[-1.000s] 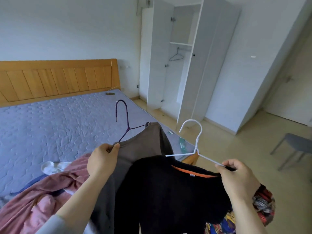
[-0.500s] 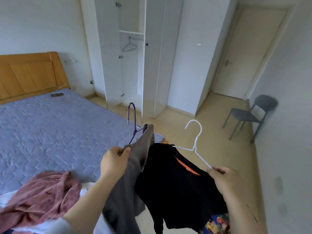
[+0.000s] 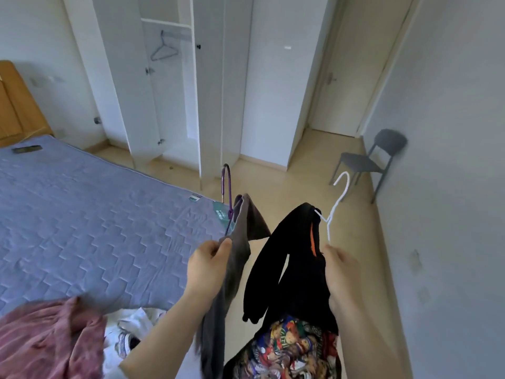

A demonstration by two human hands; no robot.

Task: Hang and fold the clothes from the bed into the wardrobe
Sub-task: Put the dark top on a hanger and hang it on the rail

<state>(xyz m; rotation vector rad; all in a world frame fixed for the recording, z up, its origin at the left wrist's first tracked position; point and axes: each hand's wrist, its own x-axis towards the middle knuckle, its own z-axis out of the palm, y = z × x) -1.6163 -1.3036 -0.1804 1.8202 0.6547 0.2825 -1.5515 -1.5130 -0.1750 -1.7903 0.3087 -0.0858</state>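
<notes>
Fabric of black top (image 3: 296,272) hides most of white hanger (image 3: 340,197).

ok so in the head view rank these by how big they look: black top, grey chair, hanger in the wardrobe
1. black top, nearest the camera, which inflates it
2. grey chair
3. wardrobe hanger, farthest off

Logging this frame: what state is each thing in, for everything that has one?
Left hand, gripping grey garment on purple hanger.
Right hand, gripping black garment on white hanger.
Wardrobe door, open.
Grey hanger, hanging on wardrobe rail, empty.
Room door, shut.
Pink garment, crumpled on bed.
Chair, upright, empty.
</notes>
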